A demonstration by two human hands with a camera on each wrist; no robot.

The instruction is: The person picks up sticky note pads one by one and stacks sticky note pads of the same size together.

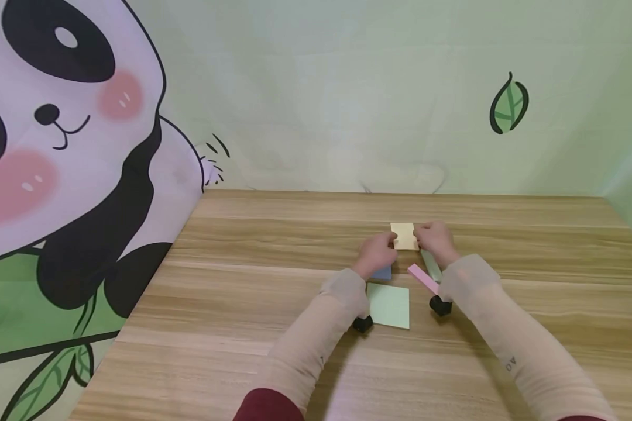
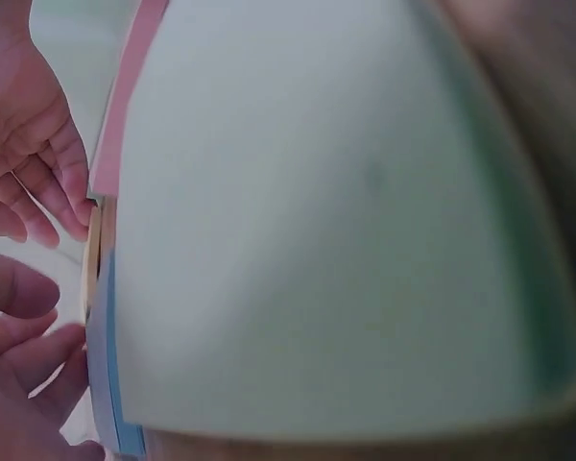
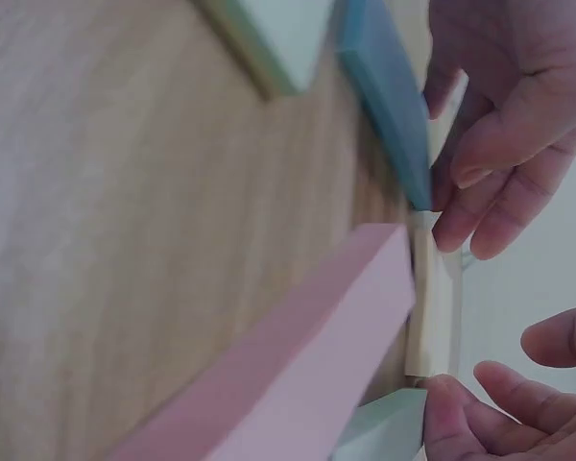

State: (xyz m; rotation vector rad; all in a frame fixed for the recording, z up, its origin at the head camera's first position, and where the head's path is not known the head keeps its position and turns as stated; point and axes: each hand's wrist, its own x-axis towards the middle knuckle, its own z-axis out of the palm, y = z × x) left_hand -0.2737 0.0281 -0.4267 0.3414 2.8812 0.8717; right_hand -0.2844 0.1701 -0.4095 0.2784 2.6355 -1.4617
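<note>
Yellow pad [image 1: 404, 236] btwn both hands, apparently touching fingertips.

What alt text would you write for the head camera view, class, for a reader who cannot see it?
Two hands, left hand and right hand, hold a yellow sticky-note pad between them on a wooden table. Green, pink and blue pads lie nearby, and a cartoon panda backdrop stands behind.

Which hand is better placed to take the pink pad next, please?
Probably the right hand. The pink pad lies just beside its wrist, while the left hand is on the far side of the yellow pad, above the blue pad. Both hands now touch the yellow pad.
</note>
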